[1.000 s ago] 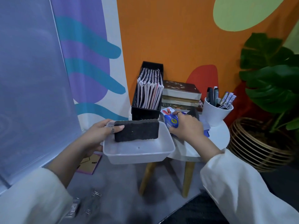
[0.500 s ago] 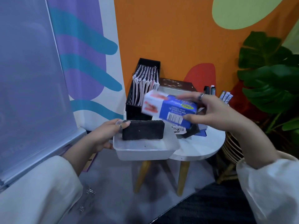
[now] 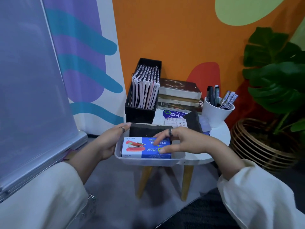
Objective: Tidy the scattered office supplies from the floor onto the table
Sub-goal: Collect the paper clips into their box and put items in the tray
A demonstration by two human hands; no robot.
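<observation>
A translucent white tray (image 3: 148,161) juts off the front left edge of the small round white table (image 3: 219,134). My left hand (image 3: 109,142) grips the tray's left end, thumb over the rim. Inside the tray lie a black eraser block (image 3: 145,130) at the back and a blue stapler box (image 3: 140,148) in front. My right hand (image 3: 186,142) holds the box's right end, fingers on top and thumb at the near edge. A second black eraser (image 3: 193,119) lies on the table behind.
On the table stand a black basket of spiral notebooks (image 3: 143,95), a stack of books (image 3: 179,93) and a white cup of markers (image 3: 216,111). A potted plant in a wicker basket (image 3: 262,142) is at the right. Clips (image 3: 91,197) lie on the grey floor. A whiteboard (image 3: 29,90) leans at the left.
My right hand lifted the blue stapler box off the table, carried it left and lowered it into the tray in front of the eraser. My left hand kept holding the tray.
</observation>
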